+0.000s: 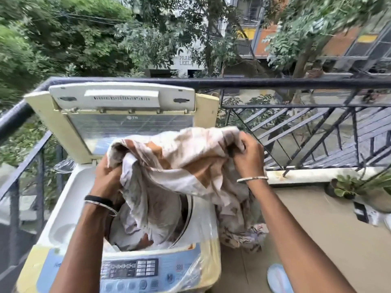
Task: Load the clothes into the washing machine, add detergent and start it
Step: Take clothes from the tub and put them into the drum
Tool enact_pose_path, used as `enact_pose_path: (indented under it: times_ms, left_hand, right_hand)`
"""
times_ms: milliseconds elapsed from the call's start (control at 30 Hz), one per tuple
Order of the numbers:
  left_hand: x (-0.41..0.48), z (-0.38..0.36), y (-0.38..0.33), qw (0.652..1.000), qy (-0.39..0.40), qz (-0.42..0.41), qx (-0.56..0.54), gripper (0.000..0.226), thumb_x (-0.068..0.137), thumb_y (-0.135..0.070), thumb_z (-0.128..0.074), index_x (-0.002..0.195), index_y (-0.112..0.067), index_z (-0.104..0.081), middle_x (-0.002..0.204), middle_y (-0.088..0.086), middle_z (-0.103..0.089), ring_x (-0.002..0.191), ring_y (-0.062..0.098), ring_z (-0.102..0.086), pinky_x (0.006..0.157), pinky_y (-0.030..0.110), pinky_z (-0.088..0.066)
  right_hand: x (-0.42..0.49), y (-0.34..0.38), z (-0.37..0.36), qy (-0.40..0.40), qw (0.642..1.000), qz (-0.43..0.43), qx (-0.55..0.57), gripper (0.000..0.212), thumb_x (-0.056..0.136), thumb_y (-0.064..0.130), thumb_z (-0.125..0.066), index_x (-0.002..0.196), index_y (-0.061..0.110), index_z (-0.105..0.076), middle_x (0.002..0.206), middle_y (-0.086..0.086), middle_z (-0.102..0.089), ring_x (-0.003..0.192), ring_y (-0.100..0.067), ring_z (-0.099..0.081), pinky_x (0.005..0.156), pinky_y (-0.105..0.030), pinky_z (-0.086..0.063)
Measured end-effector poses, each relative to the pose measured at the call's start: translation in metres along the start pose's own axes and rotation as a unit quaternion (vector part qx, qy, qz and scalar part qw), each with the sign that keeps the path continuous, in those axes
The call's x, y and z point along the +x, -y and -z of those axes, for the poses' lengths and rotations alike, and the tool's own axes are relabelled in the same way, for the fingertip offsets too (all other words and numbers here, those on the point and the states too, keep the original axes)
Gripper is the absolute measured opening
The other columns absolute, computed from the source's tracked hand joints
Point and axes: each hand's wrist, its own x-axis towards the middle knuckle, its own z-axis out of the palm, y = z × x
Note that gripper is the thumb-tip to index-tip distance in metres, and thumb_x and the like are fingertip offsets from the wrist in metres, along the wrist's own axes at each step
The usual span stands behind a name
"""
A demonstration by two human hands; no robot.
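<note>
The loading step is in hand. Nearest, along the washer's [63, 229] front edge, runs 1 control panel [131, 269] under clear plastic. Above it, 2 hands hold 1 brown-and-white sheet [175, 161] over the tub: the left hand [106, 178], near the left rim, is closed on a bunch of it, and the right hand [247, 157], beyond the right rim, is pinched shut on another fold. Part of the sheet already lies in the tub; part hangs outside the right side, down toward 1 patterned cloth [245, 237] on the floor. Next, I judge, the hanging part must be gathered in. At the back edge, 1 lid [127, 115] stands open. No detergent shows.
</note>
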Motion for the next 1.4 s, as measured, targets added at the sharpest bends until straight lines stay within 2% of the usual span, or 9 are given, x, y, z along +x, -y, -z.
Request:
enact_pose_path:
  times_ms: [233,333,367,433,733,1000,1133,1200,1400]
  left_hand:
    - [0.003,0.067,-0.048,0.998,-0.030,-0.055,0.020,0.036,0.068,-0.030,-0.069,0.104,-0.025,-0.069,0.105,-0.010,-0.072,0.103,0.010,-0.064,0.092,0.025,-0.053]
    - [-0.011,0.077,-0.062,0.995,-0.034,-0.060,0.066,0.018,0.069,-0.020,-0.066,0.085,-0.012,-0.062,0.069,-0.018,-0.071,0.071,-0.011,-0.063,0.069,0.005,-0.050]
    - [-0.010,0.083,-0.057,0.993,-0.032,-0.045,0.106,0.066,0.042,-0.065,-0.074,0.074,-0.010,-0.058,0.056,-0.021,-0.066,0.058,-0.014,-0.058,0.059,0.000,-0.045]
    - [-0.012,0.098,-0.044,0.988,0.037,-0.009,0.152,0.022,0.090,-0.006,-0.046,0.084,-0.018,-0.063,0.068,-0.023,-0.069,0.070,-0.013,-0.060,0.066,0.001,-0.045]
    - [-0.024,0.150,0.012,0.935,0.092,0.196,0.282,0.048,0.078,-0.029,-0.071,0.121,-0.011,-0.058,0.118,0.012,-0.064,0.101,0.020,-0.058,0.080,0.024,-0.048]
    - [-0.023,0.123,0.010,0.925,0.155,0.199,0.285,0.094,0.050,-0.073,-0.077,0.131,-0.033,-0.049,0.127,0.003,-0.058,0.118,0.016,-0.058,0.104,0.036,-0.047]
    - [-0.018,0.092,0.008,0.935,0.153,0.127,0.293,0.106,0.060,-0.042,-0.084,0.147,-0.024,-0.027,0.138,-0.006,-0.041,0.125,0.010,-0.042,0.106,0.028,-0.036]
    - [-0.012,0.085,0.003,0.937,0.141,0.076,0.311,0.100,0.064,-0.037,-0.086,0.145,-0.020,-0.030,0.138,-0.010,-0.042,0.125,0.009,-0.043,0.108,0.030,-0.035]
    - [0.017,0.096,-0.017,0.968,0.056,0.013,0.244,0.019,0.087,-0.034,-0.065,0.106,-0.031,-0.064,0.092,-0.016,-0.072,0.082,-0.006,-0.064,0.074,0.020,-0.052]
  right_hand:
    - [0.050,0.118,-0.031,-0.019,0.978,0.082,0.191,0.027,0.082,0.008,-0.062,0.065,0.025,-0.052,0.057,0.014,-0.048,0.054,0.004,-0.039,0.052,-0.020,-0.031]
    - [0.052,0.159,-0.054,0.010,0.957,0.108,0.268,0.015,0.084,0.011,-0.065,0.070,0.007,-0.061,0.062,0.001,-0.056,0.059,-0.009,-0.044,0.053,-0.033,-0.038]
    - [0.048,0.171,-0.062,0.020,0.952,0.109,0.285,0.013,0.083,0.008,-0.065,0.071,0.007,-0.061,0.063,0.001,-0.056,0.060,-0.012,-0.046,0.054,-0.034,-0.039]
    - [0.035,0.191,-0.079,0.040,0.949,0.105,0.295,0.014,0.082,0.004,-0.064,0.071,0.012,-0.059,0.064,0.001,-0.058,0.060,-0.013,-0.048,0.054,-0.031,-0.037]
    - [-0.038,0.143,-0.160,0.184,0.974,0.070,0.113,0.021,0.079,0.015,-0.054,0.091,0.018,-0.072,0.085,-0.009,-0.071,0.085,-0.031,-0.064,0.061,-0.027,-0.033]
    - [-0.041,0.127,-0.173,0.306,0.940,0.090,-0.120,0.018,0.079,0.026,-0.063,0.094,0.022,-0.073,0.089,-0.013,-0.071,0.090,-0.039,-0.064,0.069,-0.036,-0.050]
    - [-0.029,0.146,-0.176,0.247,0.964,0.092,-0.041,0.018,0.079,0.020,-0.066,0.066,0.009,-0.064,0.054,-0.012,-0.053,0.066,-0.037,-0.055,0.057,-0.031,-0.032]
    - [-0.012,0.164,-0.172,0.182,0.979,0.094,0.016,0.030,0.080,0.022,-0.069,0.056,0.010,-0.057,0.045,-0.005,-0.036,0.066,-0.005,-0.032,0.053,-0.030,-0.028]
    - [0.026,0.207,-0.160,0.037,0.983,0.086,0.158,0.037,0.085,0.037,-0.069,0.067,0.006,-0.065,0.052,0.001,-0.056,0.051,-0.003,-0.036,0.048,-0.029,-0.032]
